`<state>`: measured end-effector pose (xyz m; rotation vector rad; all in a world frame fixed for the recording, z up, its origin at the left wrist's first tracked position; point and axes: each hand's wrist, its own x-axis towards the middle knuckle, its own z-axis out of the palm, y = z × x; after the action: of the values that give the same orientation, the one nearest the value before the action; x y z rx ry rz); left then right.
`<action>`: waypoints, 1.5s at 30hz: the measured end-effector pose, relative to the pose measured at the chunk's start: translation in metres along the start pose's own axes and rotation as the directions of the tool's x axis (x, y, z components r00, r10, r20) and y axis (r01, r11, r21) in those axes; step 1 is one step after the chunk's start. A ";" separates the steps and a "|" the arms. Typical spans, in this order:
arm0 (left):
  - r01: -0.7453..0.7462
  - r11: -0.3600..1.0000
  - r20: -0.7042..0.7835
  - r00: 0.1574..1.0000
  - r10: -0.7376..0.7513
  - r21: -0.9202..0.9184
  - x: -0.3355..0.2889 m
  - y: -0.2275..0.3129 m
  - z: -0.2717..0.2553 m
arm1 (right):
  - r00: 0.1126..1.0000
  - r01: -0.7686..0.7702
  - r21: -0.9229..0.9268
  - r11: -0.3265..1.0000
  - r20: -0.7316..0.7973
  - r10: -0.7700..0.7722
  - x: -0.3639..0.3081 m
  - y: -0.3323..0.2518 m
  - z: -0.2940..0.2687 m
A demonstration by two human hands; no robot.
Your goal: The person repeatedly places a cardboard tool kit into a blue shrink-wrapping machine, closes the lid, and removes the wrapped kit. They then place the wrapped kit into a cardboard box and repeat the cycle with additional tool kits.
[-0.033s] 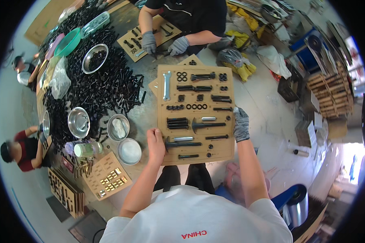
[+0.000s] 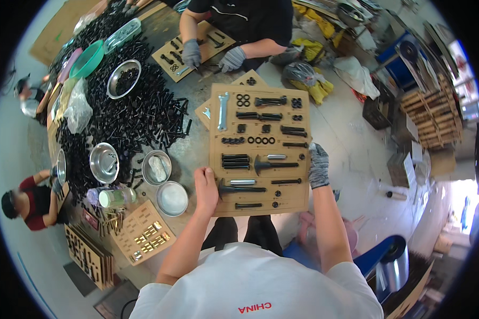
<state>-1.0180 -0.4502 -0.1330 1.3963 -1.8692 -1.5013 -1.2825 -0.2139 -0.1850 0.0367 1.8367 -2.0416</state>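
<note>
A brown cardboard sheet (image 2: pixel 292 201) is held up before me, one edge in each hand. Bare, my left hand (image 2: pixel 206 190) grips its lower left edge, thumb on the face. My right hand (image 2: pixel 319 166), in a grey glove, closes on the right edge, its far fingers hidden behind. Fixed on the sheet are a silver open-ended wrench (image 2: pixel 223 112), rows of black bolts (image 2: pixel 235 161), black rings (image 2: pixel 261 141), nuts, two silver sleeves (image 2: pixel 242 182) and two black T-headed pieces (image 2: pixel 275 165). Another sheet (image 2: pixel 257 80) lies partly hidden beneath it on the table.
Across the table, a co-worker's gloved hands (image 2: pixel 232 59) rest by a similar sheet (image 2: pixel 167 49). A large heap of black bolts (image 2: pixel 143 106) covers the left side, with metal bowls (image 2: pixel 171 199) at its edge. A board with brass-coloured parts (image 2: pixel 130 228) lies lower left.
The sheet has tilted slightly, its upper part shifting a little to the right. Both hands keep their hold, and the co-worker's left-side hand has moved slightly.
</note>
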 end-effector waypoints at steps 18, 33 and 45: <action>-0.583 0.812 0.886 0.369 0.280 -0.014 -0.220 -0.023 0.023 | 0.403 0.291 0.178 0.940 -0.914 0.048 -0.542 0.081 -0.177; -0.491 0.860 0.934 -0.353 -0.053 -0.137 -0.574 -0.120 0.049 | -0.385 0.256 -0.001 0.967 -0.917 0.101 -0.955 0.134 -0.186; -0.554 0.660 0.778 -0.624 0.074 -0.507 -0.746 -0.168 0.109 | -0.704 -0.040 -0.032 0.999 -0.708 -0.051 -1.067 0.264 -0.252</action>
<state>-0.6938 0.2507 -0.1091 -1.8640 -2.7878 -1.8323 -0.2781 0.2988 -0.1765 3.3777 2.2790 -1.2778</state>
